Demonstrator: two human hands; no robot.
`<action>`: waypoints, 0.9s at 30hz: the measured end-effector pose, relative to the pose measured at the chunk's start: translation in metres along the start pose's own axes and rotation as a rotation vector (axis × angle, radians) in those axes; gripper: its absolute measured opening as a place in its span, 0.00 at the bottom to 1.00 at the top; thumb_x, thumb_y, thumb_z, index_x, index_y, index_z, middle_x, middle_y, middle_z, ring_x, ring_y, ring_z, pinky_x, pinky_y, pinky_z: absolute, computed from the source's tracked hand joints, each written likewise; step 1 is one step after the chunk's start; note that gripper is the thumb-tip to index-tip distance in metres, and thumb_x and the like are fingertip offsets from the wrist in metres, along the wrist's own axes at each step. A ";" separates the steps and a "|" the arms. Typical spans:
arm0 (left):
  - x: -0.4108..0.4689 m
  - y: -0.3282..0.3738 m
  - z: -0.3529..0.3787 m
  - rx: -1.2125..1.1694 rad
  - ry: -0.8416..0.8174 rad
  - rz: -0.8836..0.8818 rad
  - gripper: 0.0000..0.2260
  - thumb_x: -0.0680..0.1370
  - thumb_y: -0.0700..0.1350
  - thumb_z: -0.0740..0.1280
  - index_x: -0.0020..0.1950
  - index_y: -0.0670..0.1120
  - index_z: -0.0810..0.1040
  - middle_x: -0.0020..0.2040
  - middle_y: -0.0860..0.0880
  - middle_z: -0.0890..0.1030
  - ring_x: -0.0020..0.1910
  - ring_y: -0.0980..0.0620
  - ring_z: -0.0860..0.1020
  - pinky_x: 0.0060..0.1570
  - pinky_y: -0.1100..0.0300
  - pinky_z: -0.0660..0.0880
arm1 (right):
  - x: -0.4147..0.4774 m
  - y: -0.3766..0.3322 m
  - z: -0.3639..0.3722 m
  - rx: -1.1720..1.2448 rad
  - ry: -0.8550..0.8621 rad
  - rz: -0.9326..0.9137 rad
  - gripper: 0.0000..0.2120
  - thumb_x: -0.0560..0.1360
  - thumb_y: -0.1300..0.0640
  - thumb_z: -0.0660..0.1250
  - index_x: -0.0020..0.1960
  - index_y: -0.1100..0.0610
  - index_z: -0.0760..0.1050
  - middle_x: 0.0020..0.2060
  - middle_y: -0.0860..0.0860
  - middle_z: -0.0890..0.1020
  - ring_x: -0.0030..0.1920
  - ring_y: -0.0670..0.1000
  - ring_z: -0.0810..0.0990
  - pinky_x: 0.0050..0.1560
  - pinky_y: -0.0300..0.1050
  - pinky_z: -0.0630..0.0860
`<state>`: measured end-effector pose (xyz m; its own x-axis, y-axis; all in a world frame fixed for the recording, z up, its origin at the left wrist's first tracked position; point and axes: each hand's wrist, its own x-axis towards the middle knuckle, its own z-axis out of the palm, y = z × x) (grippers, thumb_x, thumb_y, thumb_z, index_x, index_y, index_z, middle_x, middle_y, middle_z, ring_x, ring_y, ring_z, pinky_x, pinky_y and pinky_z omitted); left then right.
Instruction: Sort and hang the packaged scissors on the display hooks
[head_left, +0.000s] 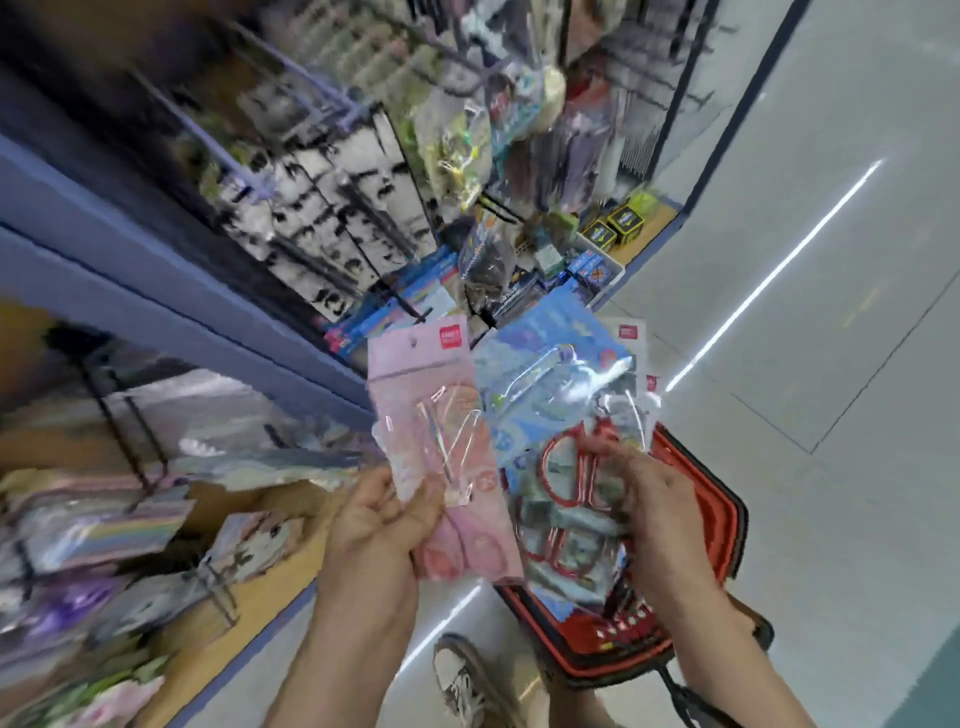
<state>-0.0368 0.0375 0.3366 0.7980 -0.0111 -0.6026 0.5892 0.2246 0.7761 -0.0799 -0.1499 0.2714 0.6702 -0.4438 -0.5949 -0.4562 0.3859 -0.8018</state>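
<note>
**Listener:** Where are we?

**Operator:** On my remote feed I see a shop aisle, tilted and motion-blurred. Blue-edged shelving (156, 260) fills the frame from 7 to 12 o'clock, crowded with hanging goods on display hooks (311, 104). Pale grey floor (831, 312) runs from 1 to 5 o'clock, streaked with reflected light.

**Listener:** And the hands?

**Operator:** Both are low, around 6 o'clock. The left hand (384, 525) grips the lower part of a pink scissors pack (441, 441), fingers curled round it, holding it upright. Just to its right, the right hand (654, 499) holds a fan of packs. A blue pack (545, 384) is uppermost and a pack of red-handled scissors (566, 483) lies in front, with the thumb pressed on it. White cards show behind them. Below that hand, toward 5 o'clock, a red basket (727, 530) sits low. A shoe (462, 680) shows at 6 o'clock.

**Listener:** How far along is the job?

**Operator:** I judge it to be at the sorting stage. The pink pack is separated from the others, and no pack in hand is on a hook yet. Hanging is all to come. I cannot tell which hooks are meant for scissors.

**Listener:** Any writing?

**Operator:** A small red square logo tops the pink pack, and another sits on a white card behind the blue one. The lettering is too blurred to read.
</note>
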 end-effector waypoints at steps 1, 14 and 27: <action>-0.015 0.007 0.002 -0.028 -0.024 -0.013 0.17 0.67 0.37 0.71 0.55 0.39 0.77 0.34 0.45 0.82 0.23 0.53 0.75 0.22 0.64 0.71 | -0.014 -0.022 0.012 0.045 -0.037 -0.028 0.08 0.74 0.53 0.69 0.44 0.52 0.87 0.45 0.53 0.87 0.51 0.57 0.84 0.57 0.52 0.77; -0.227 0.080 -0.079 -0.338 -0.045 0.210 0.19 0.68 0.39 0.67 0.59 0.42 0.77 0.48 0.44 0.86 0.41 0.52 0.84 0.36 0.60 0.80 | -0.246 -0.129 0.099 0.196 -0.316 -0.376 0.17 0.81 0.51 0.60 0.37 0.50 0.82 0.39 0.53 0.85 0.45 0.55 0.83 0.50 0.55 0.76; -0.399 0.108 -0.298 -0.081 0.538 0.747 0.32 0.70 0.42 0.71 0.71 0.60 0.68 0.44 0.52 0.86 0.41 0.50 0.78 0.40 0.57 0.74 | -0.455 -0.128 0.222 -0.076 -0.880 -0.938 0.15 0.75 0.52 0.69 0.30 0.50 0.76 0.25 0.37 0.75 0.29 0.36 0.70 0.32 0.29 0.66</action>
<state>-0.3299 0.3569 0.6052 0.7889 0.6139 0.0288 -0.0823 0.0591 0.9949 -0.1964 0.1826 0.6574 0.8964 0.1723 0.4083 0.3839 0.1583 -0.9097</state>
